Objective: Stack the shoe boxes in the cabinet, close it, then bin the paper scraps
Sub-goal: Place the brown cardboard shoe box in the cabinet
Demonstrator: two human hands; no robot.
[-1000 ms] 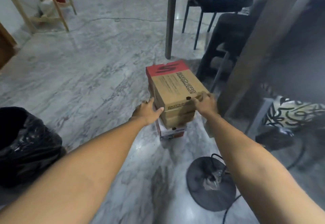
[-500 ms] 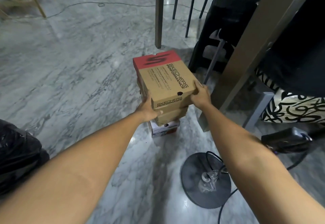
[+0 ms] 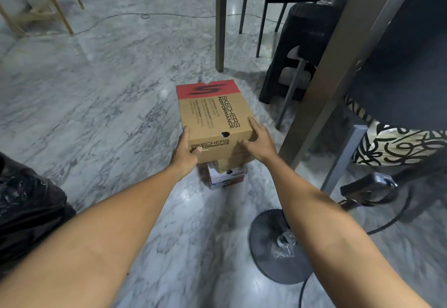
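Note:
A stack of shoe boxes stands on the marble floor in the middle of the head view. The top one is a brown cardboard shoe box (image 3: 212, 114) with a red end and black lettering. My left hand (image 3: 185, 154) grips its near left corner, thumb on the front face. My right hand (image 3: 257, 142) grips its near right corner, fingers along the right side. Under it lies another brown box (image 3: 238, 161), mostly hidden. A white shoe box (image 3: 226, 178) sits at the bottom. No cabinet interior or paper scraps can be made out.
A black bin bag (image 3: 26, 208) bulges at the left edge. A round fan base (image 3: 275, 247) with a cable lies near right. A table leg (image 3: 221, 19), black chairs (image 3: 285, 48) and a slanted wooden panel (image 3: 331, 65) stand behind and to the right.
Both hands have settled more firmly on the top box's near corners, and the box looks raised and closer to me. The view has tilted slightly.

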